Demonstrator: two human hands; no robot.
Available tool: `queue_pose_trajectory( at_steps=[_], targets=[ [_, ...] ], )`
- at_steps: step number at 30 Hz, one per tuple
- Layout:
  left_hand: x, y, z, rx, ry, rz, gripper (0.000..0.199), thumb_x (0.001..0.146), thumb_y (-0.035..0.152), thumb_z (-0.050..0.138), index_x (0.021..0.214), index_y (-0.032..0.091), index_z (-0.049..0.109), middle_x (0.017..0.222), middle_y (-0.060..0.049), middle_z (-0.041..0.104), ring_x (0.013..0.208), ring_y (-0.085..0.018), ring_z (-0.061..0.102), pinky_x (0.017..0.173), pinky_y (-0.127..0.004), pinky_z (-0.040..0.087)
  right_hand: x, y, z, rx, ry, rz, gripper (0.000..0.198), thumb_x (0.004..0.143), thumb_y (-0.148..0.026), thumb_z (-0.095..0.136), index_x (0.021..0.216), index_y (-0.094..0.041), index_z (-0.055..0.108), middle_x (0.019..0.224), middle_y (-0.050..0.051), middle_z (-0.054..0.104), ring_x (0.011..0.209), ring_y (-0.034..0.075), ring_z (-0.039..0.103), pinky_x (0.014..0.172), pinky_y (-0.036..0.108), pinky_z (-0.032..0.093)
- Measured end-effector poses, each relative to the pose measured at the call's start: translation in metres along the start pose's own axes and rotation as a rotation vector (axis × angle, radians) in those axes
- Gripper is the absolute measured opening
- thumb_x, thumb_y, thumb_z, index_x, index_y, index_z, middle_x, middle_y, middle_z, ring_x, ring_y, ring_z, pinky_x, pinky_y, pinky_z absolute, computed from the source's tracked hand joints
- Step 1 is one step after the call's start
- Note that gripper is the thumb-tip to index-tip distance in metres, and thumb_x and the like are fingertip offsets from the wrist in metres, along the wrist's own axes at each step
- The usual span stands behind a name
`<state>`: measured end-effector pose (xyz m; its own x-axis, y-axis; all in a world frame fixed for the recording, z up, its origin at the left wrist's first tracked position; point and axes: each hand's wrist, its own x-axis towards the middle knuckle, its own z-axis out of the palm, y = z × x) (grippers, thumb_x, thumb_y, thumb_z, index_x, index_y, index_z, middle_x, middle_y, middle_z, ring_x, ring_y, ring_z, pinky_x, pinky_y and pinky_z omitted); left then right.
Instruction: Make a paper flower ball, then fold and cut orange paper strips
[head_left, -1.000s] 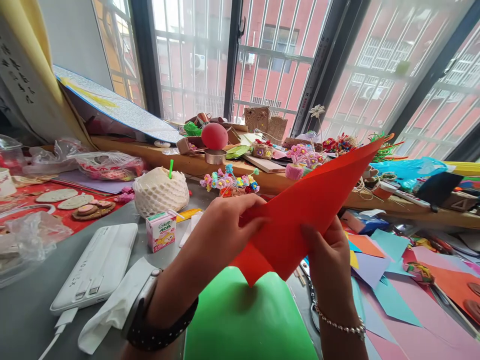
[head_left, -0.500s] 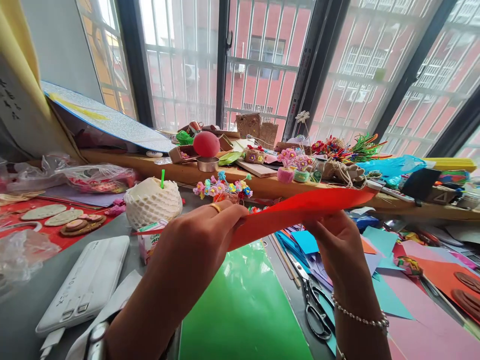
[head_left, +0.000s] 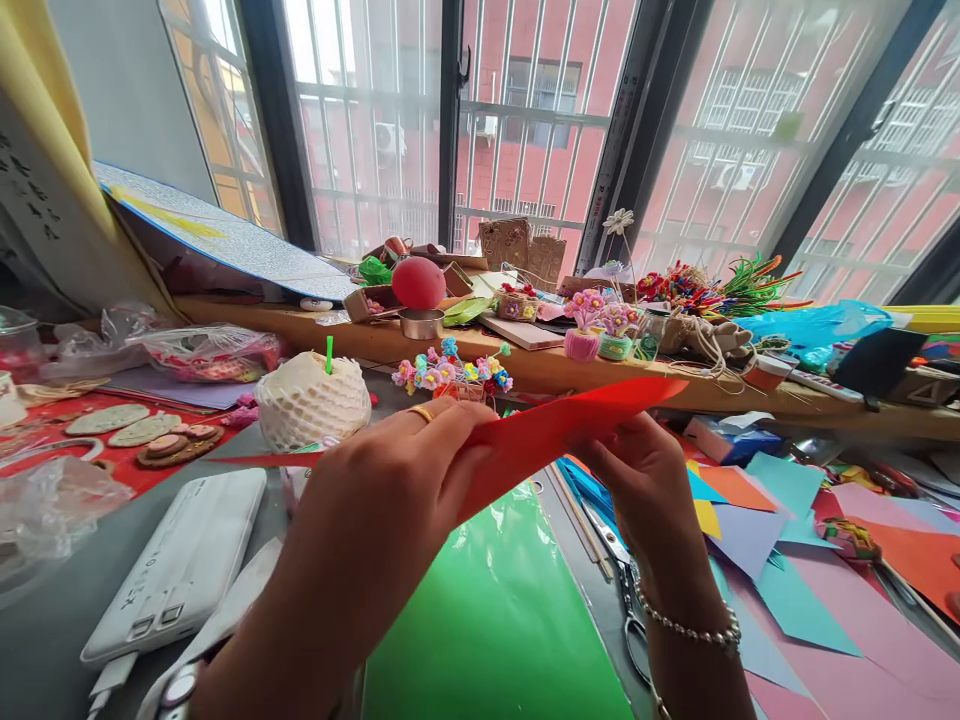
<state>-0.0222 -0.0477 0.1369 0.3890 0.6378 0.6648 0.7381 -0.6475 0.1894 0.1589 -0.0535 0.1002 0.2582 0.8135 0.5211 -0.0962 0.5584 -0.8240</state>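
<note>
Nearest, the left hand [head_left: 397, 470] grips the red sheet [head_left: 544, 430] with thumb below and fingers above, a pinch that seems meant to steady the paper without crushing it. The right hand [head_left: 649, 465] supports the sheet's other end from beneath, thumb and fingers close against it; its exact grip is partly hidden under the paper, so I can't fully tell how firmly it closes. The sheet is in the air between the two hands, tilted and bowed, its right end higher — probably held clear of the table so both hands can reach its edges. A thin red sliver shows left of the left hand, likely a corner of the same sheet.

Below lies the green mat [head_left: 502, 620], flat and glossy, directly in front of the person, where a work surface is handiest. Scissors [head_left: 630, 585] lie just beside its right edge, partly behind the right forearm, presumably within easy reach. The power bank [head_left: 184, 565] is at the left, off the mat, a cable plugged into its near end. Loose coloured papers [head_left: 750, 540] spread and overlap on the right.

Farther back, a netted coconut [head_left: 311, 405] with a green straw stands near crocheted flowers [head_left: 450, 372]. Beyond them on the wooden ledge [head_left: 300, 332], a red ball [head_left: 418, 283] sits on a metal ring [head_left: 422, 324] — perhaps to stop it rolling — before the barred windows [head_left: 525, 150].
</note>
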Motion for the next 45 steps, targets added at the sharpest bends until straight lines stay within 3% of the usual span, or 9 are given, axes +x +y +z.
queue_pose_trajectory(
  at_steps=[3, 9, 15, 19, 25, 30, 38, 45],
  targets=[
    [0.002, 0.007, 0.005, 0.027, 0.038, 0.011, 0.022, 0.08, 0.032, 0.042, 0.09, 0.025, 0.06, 0.075, -0.001, 0.065, 0.064, -0.018, 0.059, 0.063, -0.029, 0.043, -0.003, 0.003, 0.007, 0.01, -0.055, 0.006, 0.016, 0.064, -0.02, 0.067, 0.079, -0.021, 0.062, 0.079, 0.0, 0.068, 0.075, 0.016, 0.062, 0.067, 0.031, 0.053],
    [0.0, 0.01, 0.005, 0.166, 0.074, 0.065, 0.022, 0.08, 0.024, 0.043, 0.089, 0.025, 0.062, 0.066, 0.0, 0.064, 0.059, -0.015, 0.057, 0.059, -0.025, 0.041, -0.009, -0.007, 0.008, -0.056, -0.146, 0.04, 0.02, 0.065, -0.021, 0.067, 0.084, -0.023, 0.061, 0.085, -0.002, 0.066, 0.081, 0.015, 0.061, 0.073, 0.029, 0.051],
    [-0.001, 0.015, 0.0, 0.296, 0.201, 0.23, 0.017, 0.077, 0.018, 0.047, 0.074, 0.022, 0.063, 0.059, 0.002, 0.062, 0.052, -0.012, 0.054, 0.048, -0.022, 0.037, -0.013, -0.027, -0.004, -0.291, -0.052, -0.037, 0.021, 0.065, -0.02, 0.068, 0.085, -0.022, 0.062, 0.08, 0.0, 0.064, 0.07, 0.013, 0.059, 0.062, 0.024, 0.052],
    [-0.003, 0.018, -0.003, 0.258, 0.258, 0.301, 0.017, 0.077, 0.016, 0.047, 0.074, 0.022, 0.063, 0.062, 0.003, 0.063, 0.057, -0.013, 0.057, 0.053, -0.023, 0.041, -0.017, -0.034, -0.01, -0.295, -0.003, -0.086, 0.014, 0.065, -0.018, 0.068, 0.078, -0.022, 0.064, 0.069, -0.003, 0.063, 0.057, 0.008, 0.058, 0.05, 0.016, 0.05],
    [-0.009, 0.02, -0.009, 0.19, 0.318, 0.371, 0.012, 0.077, 0.018, 0.052, 0.082, 0.021, 0.062, 0.075, 0.002, 0.067, 0.068, -0.015, 0.061, 0.061, -0.026, 0.045, -0.026, -0.045, -0.007, -0.284, 0.092, -0.158, 0.013, 0.063, -0.014, 0.068, 0.074, -0.022, 0.065, 0.065, -0.003, 0.063, 0.053, 0.007, 0.057, 0.046, 0.012, 0.049],
    [-0.012, 0.018, -0.007, 0.115, 0.393, 0.388, 0.014, 0.072, 0.014, 0.059, 0.084, 0.02, 0.062, 0.077, 0.002, 0.068, 0.073, -0.017, 0.062, 0.064, -0.03, 0.048, -0.031, -0.049, -0.004, -0.288, 0.133, -0.194, 0.011, 0.063, -0.013, 0.068, 0.071, -0.02, 0.064, 0.066, -0.002, 0.064, 0.055, 0.009, 0.059, 0.046, 0.016, 0.05],
    [-0.013, 0.018, -0.009, 0.077, 0.356, 0.366, 0.011, 0.075, 0.021, 0.056, 0.082, 0.024, 0.064, 0.075, 0.002, 0.068, 0.067, -0.015, 0.061, 0.058, -0.031, 0.047, -0.031, -0.053, -0.005, -0.308, 0.096, -0.214, 0.012, 0.065, -0.011, 0.066, 0.07, -0.021, 0.064, 0.063, -0.004, 0.063, 0.053, 0.008, 0.058, 0.046, 0.017, 0.049],
    [-0.021, 0.01, -0.008, 0.045, 0.356, 0.317, 0.025, 0.072, 0.016, 0.059, 0.093, 0.03, 0.062, 0.084, 0.006, 0.067, 0.079, -0.015, 0.06, 0.068, -0.031, 0.047, -0.034, -0.054, -0.008, -0.32, 0.082, -0.205, 0.013, 0.065, -0.012, 0.067, 0.073, -0.023, 0.065, 0.068, -0.003, 0.065, 0.058, 0.01, 0.059, 0.051, 0.019, 0.051]
  ],
)
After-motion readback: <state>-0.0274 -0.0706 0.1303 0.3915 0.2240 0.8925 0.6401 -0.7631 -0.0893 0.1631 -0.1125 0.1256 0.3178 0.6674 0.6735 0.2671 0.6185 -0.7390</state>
